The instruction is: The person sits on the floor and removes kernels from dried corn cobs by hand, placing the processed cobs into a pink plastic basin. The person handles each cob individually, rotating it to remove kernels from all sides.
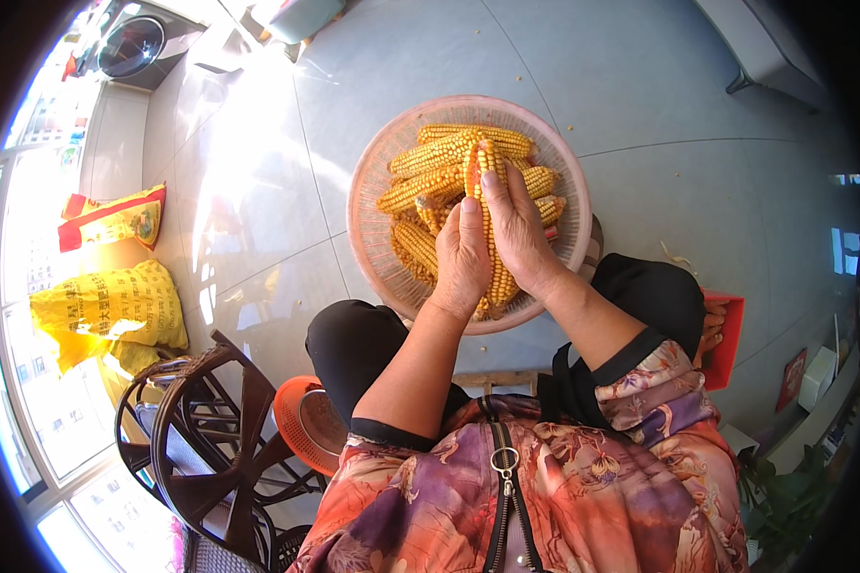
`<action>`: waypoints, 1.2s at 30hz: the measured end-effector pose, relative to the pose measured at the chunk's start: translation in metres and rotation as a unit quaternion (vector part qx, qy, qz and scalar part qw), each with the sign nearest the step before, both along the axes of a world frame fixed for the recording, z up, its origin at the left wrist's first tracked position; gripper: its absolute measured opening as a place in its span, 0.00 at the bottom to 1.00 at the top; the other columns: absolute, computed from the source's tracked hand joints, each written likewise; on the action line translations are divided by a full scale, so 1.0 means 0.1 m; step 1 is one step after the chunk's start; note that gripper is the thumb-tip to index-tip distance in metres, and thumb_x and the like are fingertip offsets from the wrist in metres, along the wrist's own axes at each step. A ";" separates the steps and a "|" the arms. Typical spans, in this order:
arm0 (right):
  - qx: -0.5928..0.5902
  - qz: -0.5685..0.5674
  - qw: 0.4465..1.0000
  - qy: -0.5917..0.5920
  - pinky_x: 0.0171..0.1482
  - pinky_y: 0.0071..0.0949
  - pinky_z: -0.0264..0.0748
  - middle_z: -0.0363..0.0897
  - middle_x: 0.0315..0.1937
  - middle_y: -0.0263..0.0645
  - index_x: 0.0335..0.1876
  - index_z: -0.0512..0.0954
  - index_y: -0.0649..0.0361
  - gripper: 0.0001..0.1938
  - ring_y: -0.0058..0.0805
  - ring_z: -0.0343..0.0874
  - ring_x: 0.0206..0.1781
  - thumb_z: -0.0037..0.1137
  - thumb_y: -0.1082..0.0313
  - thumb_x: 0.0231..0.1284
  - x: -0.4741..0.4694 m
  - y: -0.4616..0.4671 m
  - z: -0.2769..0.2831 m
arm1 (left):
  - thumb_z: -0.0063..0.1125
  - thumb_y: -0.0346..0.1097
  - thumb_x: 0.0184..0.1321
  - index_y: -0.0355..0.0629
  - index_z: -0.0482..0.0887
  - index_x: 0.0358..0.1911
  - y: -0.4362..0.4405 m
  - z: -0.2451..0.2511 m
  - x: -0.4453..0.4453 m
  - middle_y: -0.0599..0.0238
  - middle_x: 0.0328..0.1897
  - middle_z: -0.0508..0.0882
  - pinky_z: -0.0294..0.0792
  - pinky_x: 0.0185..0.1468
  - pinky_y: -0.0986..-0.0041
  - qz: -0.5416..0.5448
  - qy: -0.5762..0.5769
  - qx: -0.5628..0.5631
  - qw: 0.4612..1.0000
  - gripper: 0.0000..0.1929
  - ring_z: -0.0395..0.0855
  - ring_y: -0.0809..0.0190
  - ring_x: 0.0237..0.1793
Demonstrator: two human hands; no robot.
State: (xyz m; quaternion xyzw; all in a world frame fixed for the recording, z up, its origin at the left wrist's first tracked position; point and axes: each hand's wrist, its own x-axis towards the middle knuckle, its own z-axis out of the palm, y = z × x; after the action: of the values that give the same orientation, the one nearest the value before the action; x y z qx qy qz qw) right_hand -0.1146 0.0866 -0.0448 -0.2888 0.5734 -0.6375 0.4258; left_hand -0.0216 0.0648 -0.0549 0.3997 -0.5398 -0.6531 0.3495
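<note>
Both my hands are on one ear of dried yellow corn (498,243), held above a round pink plastic basket (362,208). My left hand (464,254) grips its left side, thumb pointing up along the ear. Around its right side is my right hand (522,228), with the thumb pressed on the kernels near the upper end. A strip of reddish cob without kernels shows beside that thumb. More ears of corn (437,154) lie piled in the basket, with loose kernels under them at the lower left. The hands hide part of the pile.
An orange colander (308,422) sits by my left knee, next to dark woven chairs (208,444). At my right is a red box (727,344) with corn cobs in it. Yellow sacks (122,304) stand by the window. Scattered kernels (570,128) dot the tiled floor.
</note>
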 end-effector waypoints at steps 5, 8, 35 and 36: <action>-0.023 0.007 1.000 -0.013 0.63 0.30 0.72 0.77 0.56 0.43 0.68 0.68 0.63 0.24 0.29 0.76 0.58 0.39 0.50 0.82 0.02 -0.01 -0.02 | 0.39 0.51 0.80 0.31 0.80 0.55 0.01 -0.06 -0.01 0.61 0.46 0.85 0.72 0.52 0.74 0.036 0.056 0.036 0.997 0.26 0.78 0.68 0.45; -0.007 0.007 1.000 -0.012 0.59 0.29 0.74 0.79 0.53 0.41 0.67 0.69 0.62 0.23 0.28 0.78 0.55 0.39 0.51 0.82 0.00 -0.01 0.02 | 0.43 0.50 0.79 0.32 0.81 0.54 -0.01 0.03 0.02 0.63 0.45 0.84 0.72 0.50 0.75 0.045 0.076 0.119 0.989 0.24 0.78 0.70 0.43; 0.020 0.000 0.998 -0.065 0.59 0.28 0.75 0.81 0.51 0.46 0.63 0.72 0.66 0.20 0.30 0.80 0.54 0.38 0.58 0.82 0.12 0.04 -0.07 | 0.49 0.45 0.78 0.35 0.79 0.51 0.01 0.04 -0.03 0.65 0.44 0.83 0.72 0.49 0.73 0.040 0.078 0.064 0.994 0.17 0.77 0.69 0.42; 0.024 0.000 0.997 -0.080 0.59 0.28 0.75 0.81 0.52 0.46 0.64 0.72 0.66 0.21 0.31 0.80 0.54 0.38 0.58 0.82 0.11 0.04 -0.09 | 0.46 0.45 0.79 0.35 0.79 0.49 -0.01 -0.01 0.00 0.63 0.41 0.84 0.72 0.48 0.70 0.033 0.025 0.034 0.999 0.18 0.77 0.68 0.41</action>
State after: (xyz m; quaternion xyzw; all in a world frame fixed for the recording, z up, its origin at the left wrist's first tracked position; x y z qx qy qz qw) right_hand -0.1036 0.0910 -0.0534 -0.2268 0.5528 -0.6444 0.4772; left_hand -0.0219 0.0634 -0.0563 0.4123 -0.4949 -0.6692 0.3704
